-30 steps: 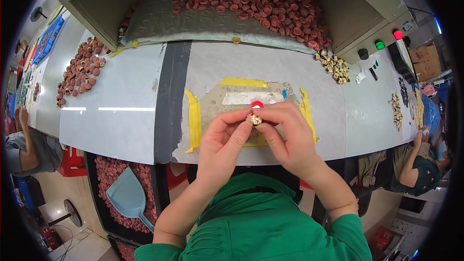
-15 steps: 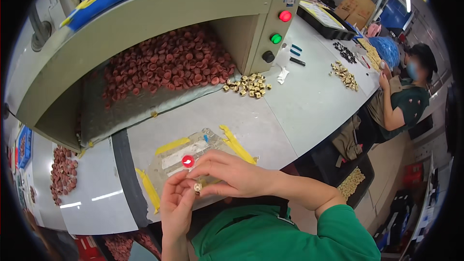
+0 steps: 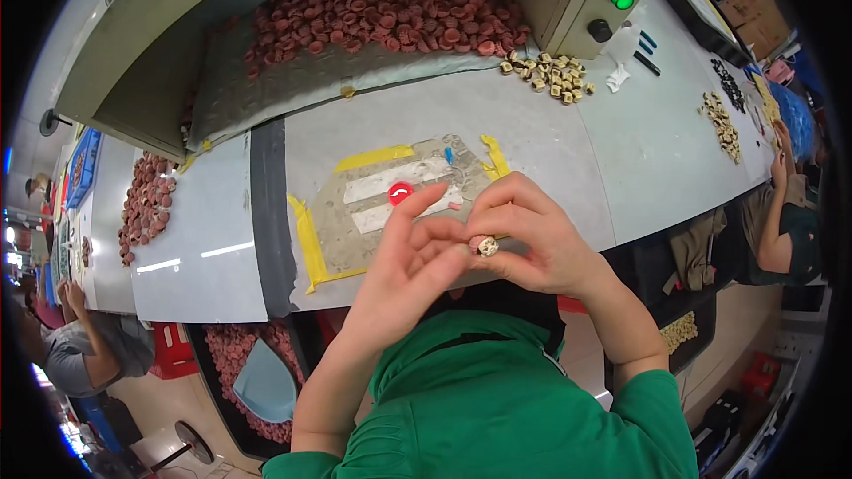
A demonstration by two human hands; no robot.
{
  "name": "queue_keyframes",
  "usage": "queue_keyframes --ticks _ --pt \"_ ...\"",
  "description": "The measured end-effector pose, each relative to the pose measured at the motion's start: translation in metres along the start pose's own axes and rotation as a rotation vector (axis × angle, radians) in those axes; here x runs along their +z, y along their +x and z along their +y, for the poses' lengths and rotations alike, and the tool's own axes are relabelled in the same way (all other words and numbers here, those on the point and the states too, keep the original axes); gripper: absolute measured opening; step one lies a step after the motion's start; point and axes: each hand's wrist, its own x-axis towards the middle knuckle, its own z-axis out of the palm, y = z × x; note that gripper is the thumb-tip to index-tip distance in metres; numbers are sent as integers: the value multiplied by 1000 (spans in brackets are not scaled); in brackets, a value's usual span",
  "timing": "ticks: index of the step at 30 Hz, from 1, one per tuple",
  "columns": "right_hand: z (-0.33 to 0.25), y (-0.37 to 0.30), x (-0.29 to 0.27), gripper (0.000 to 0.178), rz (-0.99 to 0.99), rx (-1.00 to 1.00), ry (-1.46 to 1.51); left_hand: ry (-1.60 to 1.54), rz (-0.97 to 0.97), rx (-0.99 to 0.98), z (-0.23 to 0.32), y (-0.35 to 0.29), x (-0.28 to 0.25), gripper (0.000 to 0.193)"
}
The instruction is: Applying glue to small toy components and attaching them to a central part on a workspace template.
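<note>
In front of my body, both hands meet at one small pink and cream piece (image 3: 485, 247). My right hand (image 3: 541, 235) pinches it between thumb and fingers. The thumb and a fingertip of my left hand (image 3: 404, 270) close on its pink side, while the left index finger sticks out. Finer detail on the piece is too small to make out. Just beyond my fingers, a red disc with a white mark (image 3: 400, 193) sits on a worn mat (image 3: 333, 239) with white strips and yellow tape around its edges.
A large machine opening ahead holds a heap of reddish-pink cups (image 3: 382, 4). Cream and dark pieces (image 3: 550, 78) lie at its right corner, pink pieces (image 3: 147, 204) to the left. Below the table stands a black bin (image 3: 222, 390) with a pale blue scoop (image 3: 266, 383). Co-workers sit on both sides.
The view has shifted, so the table and machine sit higher and more floor shows. My hands still meet at the small piece; its pink side now shows, and the left index finger is more extended.
</note>
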Motion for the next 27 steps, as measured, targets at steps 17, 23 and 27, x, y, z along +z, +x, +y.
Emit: queue_keyframes --ticks 17,23,27 --pt "-18 -16 -8 21 -45 298 224 -139 -49 38 -33 6 12 44" --pt "-12 -18 -4 17 -6 315 330 -158 -13 58 -37 9 14 38" --pt "-14 -20 -1 17 49 387 395 -160 -22 21 -35 10 11 34"
